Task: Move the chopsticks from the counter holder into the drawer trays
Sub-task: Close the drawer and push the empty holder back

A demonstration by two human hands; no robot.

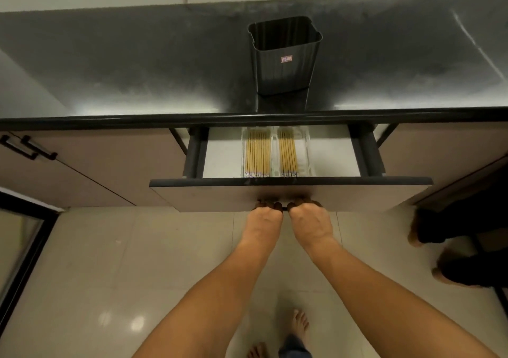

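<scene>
A dark ribbed holder [286, 55] stands upright on the black counter; no chopsticks show above its rim. Below it the drawer [291, 192] is pulled out. Two clear trays sit side by side in it. The left tray [257, 155] is filled across with yellow chopsticks. The right tray [301, 154] has chopsticks only in its left half. My left hand [265, 218] and my right hand [309, 220] are side by side at the lower edge of the drawer front, fingers curled around the drawer handle [285, 208].
A closed cabinet door with a black handle [27, 148] is at the left. Another person's feet [453, 253] stand on the tiled floor at the right. My own bare feet [299, 327] are below. The counter edge [247, 118] overhangs the drawer's rear.
</scene>
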